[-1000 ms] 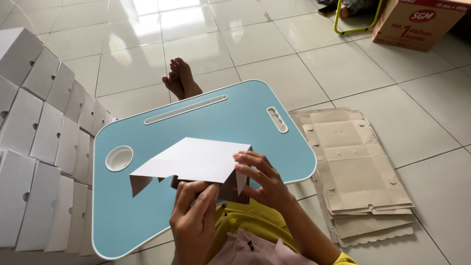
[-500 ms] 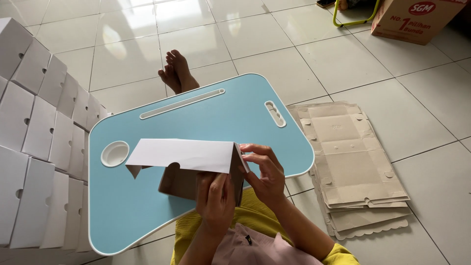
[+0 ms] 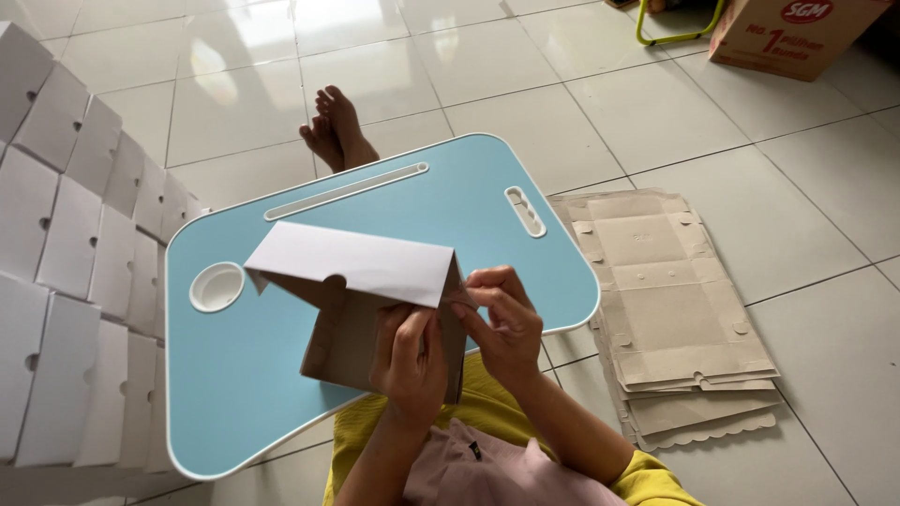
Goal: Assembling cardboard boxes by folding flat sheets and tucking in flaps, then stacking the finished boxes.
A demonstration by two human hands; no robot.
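Note:
A half-folded cardboard box, white outside and brown inside, stands tilted on the light blue lap table. My left hand grips its near brown wall from below. My right hand pinches the box's right corner flap between thumb and fingers. The box's white top panel slopes away to the left and hides its inside.
A stack of flat brown box blanks lies on the tiled floor to the right. Rows of folded white boxes are piled at the left. My bare feet rest beyond the table. A brown carton stands at the far right.
The flat white sheet has been raised and folded into a standing box shape. Both hands moved up from under it onto its right corner.

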